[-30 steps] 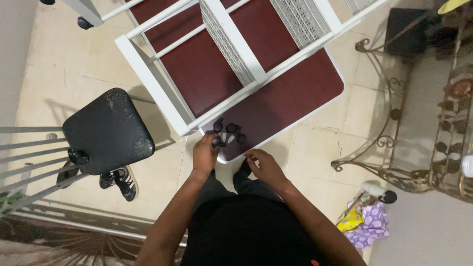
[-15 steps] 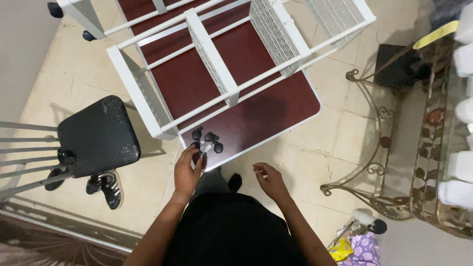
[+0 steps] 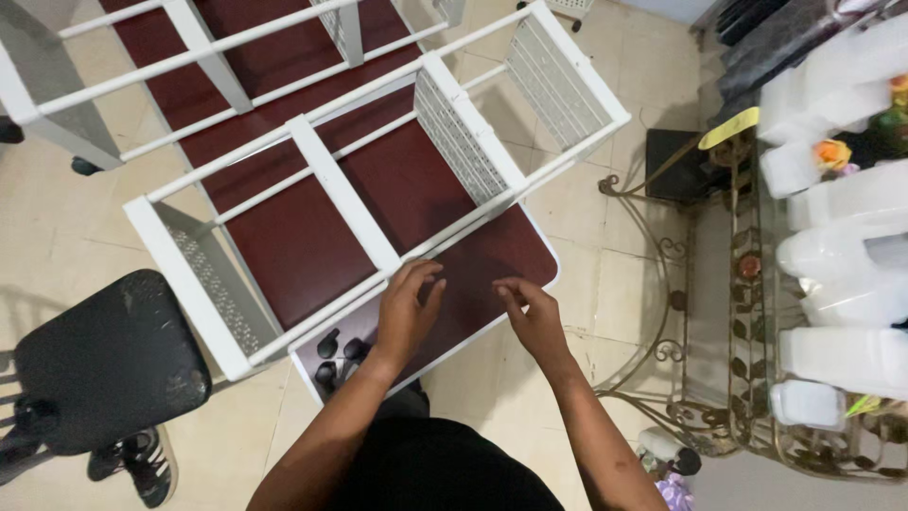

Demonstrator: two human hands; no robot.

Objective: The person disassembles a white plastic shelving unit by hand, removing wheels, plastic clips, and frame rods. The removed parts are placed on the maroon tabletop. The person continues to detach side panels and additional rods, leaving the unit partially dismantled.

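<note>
A white metal rack frame [image 3: 345, 203] with mesh ends lies on its side over a dark red table top [image 3: 482, 260]. My left hand [image 3: 407, 308] rests palm down on the table's near edge, fingers touching the frame's front rail. Beside it, my right hand [image 3: 532, 317] hovers over the table with curled fingers and holds nothing I can see. Several small black caster wheels [image 3: 339, 358] lie on the table corner just left of my left wrist.
A black padded stool [image 3: 99, 360] stands at the lower left with a black shoe [image 3: 142, 464] under it. An ornate metal shelf [image 3: 747, 284] with white plastic jugs [image 3: 842, 274] fills the right side. The floor is beige tile.
The view moved in closer and shifted left. My left hand left the black wheels and went up to the frame's rail; my right hand rose onto the table beside it.
</note>
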